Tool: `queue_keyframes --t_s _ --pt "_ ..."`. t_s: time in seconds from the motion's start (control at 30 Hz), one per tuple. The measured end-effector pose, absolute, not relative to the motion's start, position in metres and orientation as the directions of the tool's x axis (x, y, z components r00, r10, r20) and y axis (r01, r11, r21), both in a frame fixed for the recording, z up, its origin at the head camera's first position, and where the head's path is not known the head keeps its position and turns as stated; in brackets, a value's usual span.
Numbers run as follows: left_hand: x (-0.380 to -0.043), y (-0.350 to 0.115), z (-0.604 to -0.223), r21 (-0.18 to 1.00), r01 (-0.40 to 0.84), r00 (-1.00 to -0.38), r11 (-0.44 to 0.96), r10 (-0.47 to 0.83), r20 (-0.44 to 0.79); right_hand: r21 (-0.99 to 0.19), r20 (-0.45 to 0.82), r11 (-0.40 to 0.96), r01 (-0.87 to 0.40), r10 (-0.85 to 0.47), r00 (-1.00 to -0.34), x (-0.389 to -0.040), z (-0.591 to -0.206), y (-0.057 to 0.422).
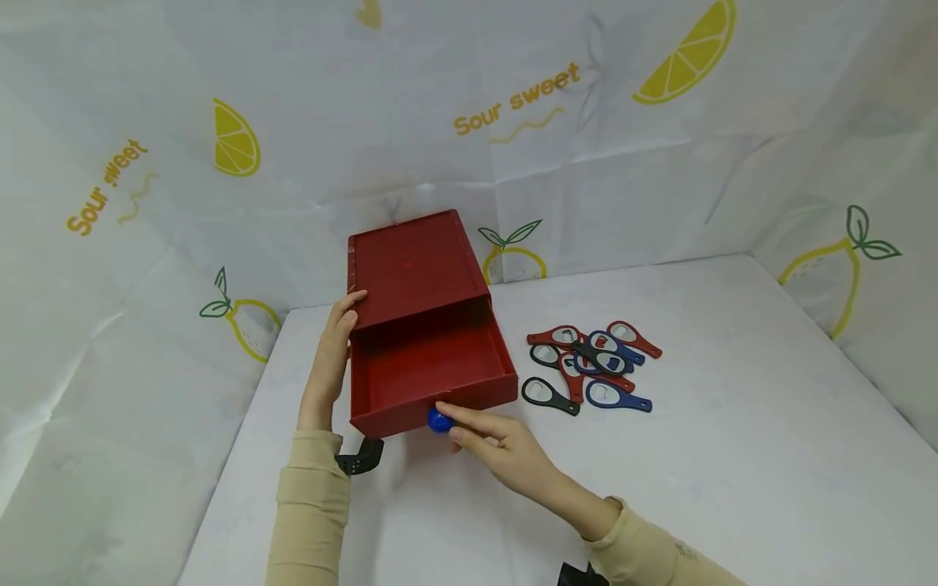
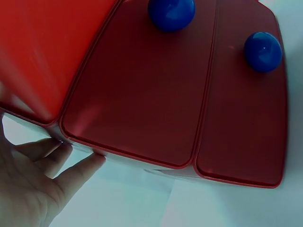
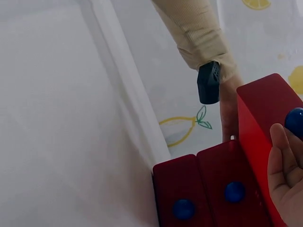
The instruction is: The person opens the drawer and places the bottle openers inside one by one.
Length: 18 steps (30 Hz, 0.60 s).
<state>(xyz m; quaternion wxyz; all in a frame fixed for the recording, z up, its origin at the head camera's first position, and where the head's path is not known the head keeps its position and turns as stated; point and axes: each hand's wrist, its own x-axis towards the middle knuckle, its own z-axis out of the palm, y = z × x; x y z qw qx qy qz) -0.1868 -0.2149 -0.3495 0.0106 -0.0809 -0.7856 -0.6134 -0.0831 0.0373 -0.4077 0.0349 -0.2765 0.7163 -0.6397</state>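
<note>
A red drawer cabinet (image 1: pixel 414 268) stands on the white table with its top drawer (image 1: pixel 432 362) pulled out; bare red floor shows inside. In the left wrist view, two lower drawer fronts, each with a round blue knob (image 2: pixel 262 52), sit closed beside the pulled-out one. My left hand (image 1: pixel 339 350) rests against the cabinet's left side, its fingers (image 2: pixel 80 172) stretched out along the wall. With thumb and fingers, my right hand (image 1: pixel 506 452) pinches the top drawer's blue knob (image 1: pixel 439 421). The right wrist view shows these fingers (image 3: pixel 279 146) at that knob, partly cut off by the frame edge.
Right of the cabinet lies a loose pile of small magnifying-glass-shaped pieces (image 1: pixel 615 395) in red, blue and black, several overlapping. A white cloth backdrop (image 1: pixel 410 106) with lemon prints rises behind the table (image 1: pixel 718 456).
</note>
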Motion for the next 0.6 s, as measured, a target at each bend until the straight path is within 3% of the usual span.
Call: queue_keyframes --t_s 0.37,0.6 --pt "-0.187 -0.216 -0.348 0.959 0.135 -0.987 0.248 0.119 0.108 -0.855 0.438 0.051 -0.517 -0.463 -0.770 -0.092 -0.420 0.082" --pt "-0.187 -0.216 -0.350 0.963 0.138 -0.986 0.232 0.126 0.111 -0.858 0.339 0.241 -0.454 -0.399 -0.852 -0.106 -0.429 0.119"
